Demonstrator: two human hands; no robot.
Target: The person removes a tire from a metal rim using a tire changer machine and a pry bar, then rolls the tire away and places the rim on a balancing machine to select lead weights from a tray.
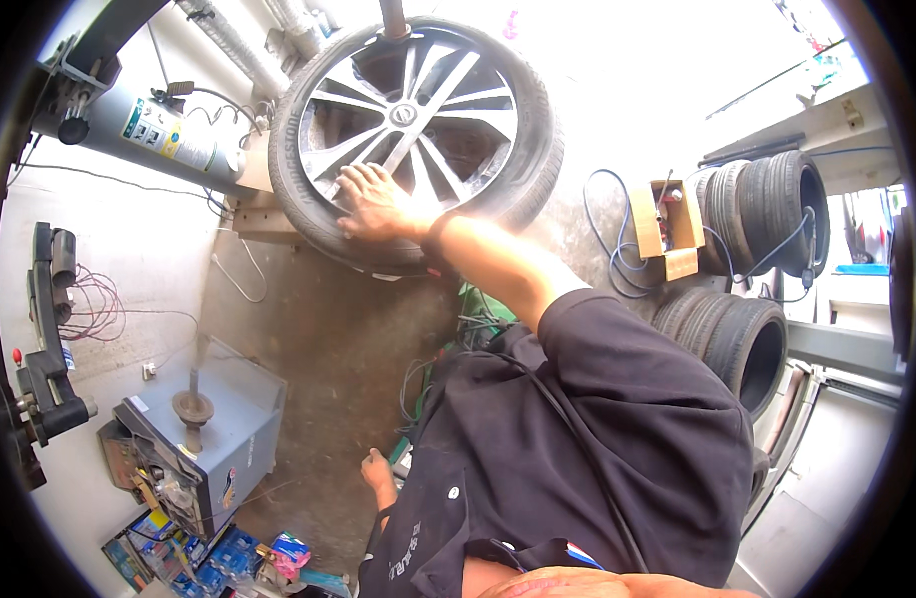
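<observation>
A car wheel (403, 117), with a black tyre (301, 169) around a silver and black spoked rim, faces up at the top middle. My right hand (376, 204) lies on its near left side, across the rim edge and the tyre sidewall, fingers stretched and spread. It grips nothing. What supports the wheel underneath is hidden. My left hand (378, 472) hangs low by my left side, away from the wheel. Its fingers look loosely curled, with nothing seen in them. A dark post (393, 18) comes down to the wheel's far edge.
A blue-grey machine cabinet (234, 429) with an upright shaft stands at lower left. A grey cylinder (159, 130) is at upper left. Stacked tyres (722, 334) and an open cardboard box (667, 224) are on the right. Blue and green hoses lie about the floor.
</observation>
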